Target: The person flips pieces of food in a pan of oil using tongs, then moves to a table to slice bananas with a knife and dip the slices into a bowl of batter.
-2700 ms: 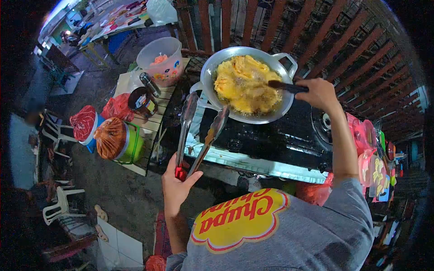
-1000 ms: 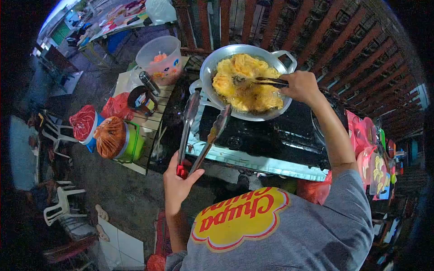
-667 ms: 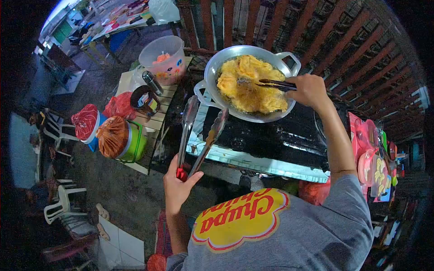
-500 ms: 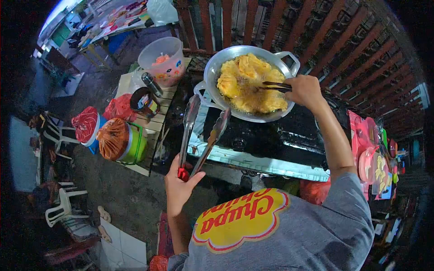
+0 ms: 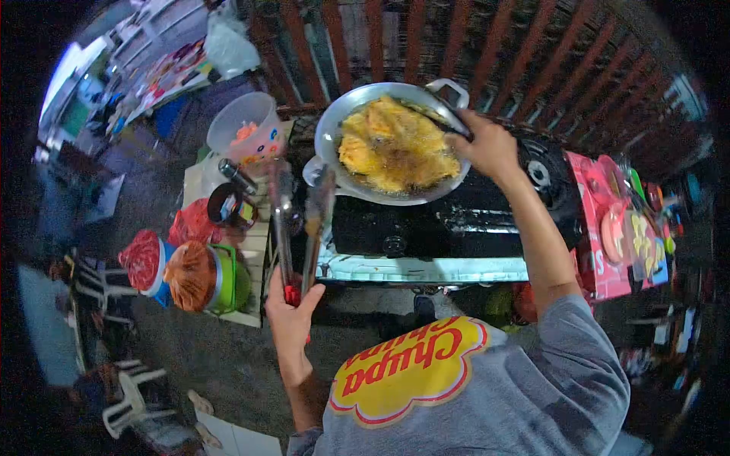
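A wide metal pan (image 5: 328, 131) on the black stove (image 5: 471, 237) holds several golden pieces frying in bubbling oil. My right hand (image 5: 490, 148) is closed on a dark utensil (image 5: 437, 106), at the pan's upper right rim near its handle. Blur hides the utensil's exact shape. Lower left of the pan, my left hand (image 5: 295, 311) grips metal tongs (image 5: 283, 228) with a red part near the hand. The tongs' arms are spread and point up, with nothing between them.
Left of the stove stand a clear bucket (image 5: 262, 118), a dark jar (image 5: 232, 205), a flask (image 5: 237, 175) and bag-covered containers (image 5: 190, 277). At right, a red-pink surface (image 5: 593, 266) carries trays. A slatted wooden fence (image 5: 464, 53) rises behind the pan.
My right hand has lifted the dark utensil from the oil to the pan's upper right rim. The camera view has turned slightly. My left hand still holds the tongs.
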{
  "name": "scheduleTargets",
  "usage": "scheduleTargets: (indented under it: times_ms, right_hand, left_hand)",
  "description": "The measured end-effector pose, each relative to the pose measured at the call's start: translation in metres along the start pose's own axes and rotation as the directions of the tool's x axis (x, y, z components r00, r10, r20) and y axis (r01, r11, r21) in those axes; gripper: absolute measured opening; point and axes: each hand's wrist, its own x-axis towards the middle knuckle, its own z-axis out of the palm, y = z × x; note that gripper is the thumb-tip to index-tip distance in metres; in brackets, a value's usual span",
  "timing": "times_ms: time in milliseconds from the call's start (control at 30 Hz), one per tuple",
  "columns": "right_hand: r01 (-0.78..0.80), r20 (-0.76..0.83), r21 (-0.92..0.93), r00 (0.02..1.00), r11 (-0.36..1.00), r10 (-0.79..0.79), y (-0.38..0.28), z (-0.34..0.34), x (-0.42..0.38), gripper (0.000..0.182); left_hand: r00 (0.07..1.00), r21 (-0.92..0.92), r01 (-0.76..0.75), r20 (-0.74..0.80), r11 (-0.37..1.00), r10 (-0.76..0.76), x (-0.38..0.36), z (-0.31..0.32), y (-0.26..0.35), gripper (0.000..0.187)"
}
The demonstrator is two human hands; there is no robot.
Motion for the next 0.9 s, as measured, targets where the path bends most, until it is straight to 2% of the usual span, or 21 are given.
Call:
scheduleTargets:
  times_ms: [33, 67, 100, 167, 200, 233, 300, 333, 400, 433, 500, 633, 700, 733, 767, 833, 900]
  right_hand:
    - [-0.022, 0.138, -0.047, 0.99, 0.999, 0.028, 0.0, 0.003, -0.003, 0.064]
    - [-0.002, 0.205, -0.097, 0.978, 0.995, 0.022, 0.0, 0.003, -0.008, 0.064]
    - [-0.022, 0.14, -0.048, 0.99, 0.999, 0.029, 0.003, 0.007, -0.014, 0.065]
    - [-0.032, -0.029, 0.164, 0.999, 0.986, 0.037, 0.005, 0.012, -0.023, 0.066]
    - [-0.053, 0.018, 0.168, 0.999, 0.984, 0.051, 0.001, 0.006, -0.027, 0.066]
    - [-0.065, 0.102, 0.1, 0.993, 0.993, 0.055, 0.007, 0.011, -0.026, 0.063]
    - [-0.006, 0.181, 0.004, 0.983, 1.0, 0.005, 0.013, -0.003, -0.032, 0.061]
    - [-0.01, 0.175, -0.002, 0.985, 1.0, 0.01, 0.014, -0.017, -0.037, 0.061]
    - [-0.001, 0.25, -0.162, 0.967, 0.987, 0.042, 0.015, -0.044, -0.056, 0.06]
    - [0.004, 0.252, -0.158, 0.967, 0.987, 0.036, 0.019, -0.047, -0.061, 0.06]
    - [0.1, 0.29, -0.277, 0.957, 0.956, -0.016, 0.028, -0.052, -0.069, 0.059]
    - [0.072, 0.254, -0.219, 0.967, 0.973, -0.014, 0.039, -0.038, -0.064, 0.058]
    - [0.088, 0.273, -0.164, 0.961, 0.982, -0.041, 0.05, -0.04, -0.066, 0.062]
    - [0.098, 0.077, -0.046, 0.993, 0.994, -0.094, 0.061, -0.031, -0.066, 0.064]
    - [0.147, -0.124, 0.092, 0.983, 0.985, -0.135, 0.063, -0.023, -0.061, 0.066]
    - [0.184, -0.232, 0.199, 0.963, 0.963, -0.136, 0.056, -0.013, -0.053, 0.069]
    - [0.132, 0.017, 0.224, 0.99, 0.966, -0.139, 0.058, 0.006, -0.04, 0.066]
  left_hand:
    - [1.0, -0.037, 0.005, 0.009, 0.999, -0.005, 0.006, 0.001, -0.001, 0.058]
    - [0.997, -0.108, -0.07, 0.028, 0.992, 0.074, 0.012, 0.005, 0.0, 0.053]
    - [0.995, -0.112, -0.078, 0.054, 0.991, 0.085, 0.018, 0.007, -0.001, 0.053]
    - [0.995, -0.2, -0.029, 0.087, 0.979, 0.047, 0.029, 0.008, -0.006, 0.047]
    - [0.991, -0.174, -0.016, 0.13, 0.985, 0.04, 0.036, 0.011, -0.008, 0.043]
    - [0.988, -0.171, -0.015, 0.152, 0.985, 0.041, 0.038, 0.014, -0.009, 0.043]
    - [0.981, -0.343, 0.026, 0.189, 0.939, 0.042, 0.038, 0.027, 0.0, 0.043]
    - [0.984, -0.444, 0.087, 0.177, 0.892, -0.008, 0.037, 0.032, 0.001, 0.048]
    - [0.979, -0.45, 0.087, 0.202, 0.889, 0.006, 0.031, 0.038, 0.003, 0.049]
    - [0.975, -0.451, 0.082, 0.222, 0.889, 0.023, 0.027, 0.04, 0.004, 0.049]
    - [0.973, -0.437, 0.082, 0.228, 0.896, 0.022, 0.018, 0.044, 0.004, 0.049]
    - [0.982, -0.443, 0.068, 0.19, 0.894, 0.019, -0.004, 0.057, 0.009, 0.047]
    - [0.988, -0.437, 0.057, 0.151, 0.898, 0.011, -0.018, 0.062, 0.016, 0.038]
    - [0.995, -0.419, 0.047, 0.104, 0.907, -0.003, -0.023, 0.069, 0.017, 0.034]
    - [0.999, -0.399, 0.023, 0.033, 0.917, -0.011, -0.026, 0.076, 0.017, 0.029]
    - [0.997, -0.396, 0.073, 0.021, 0.915, -0.071, -0.035, 0.09, 0.02, 0.024]
    - [0.991, -0.487, 0.129, 0.028, 0.864, -0.132, -0.043, 0.109, 0.025, 0.029]
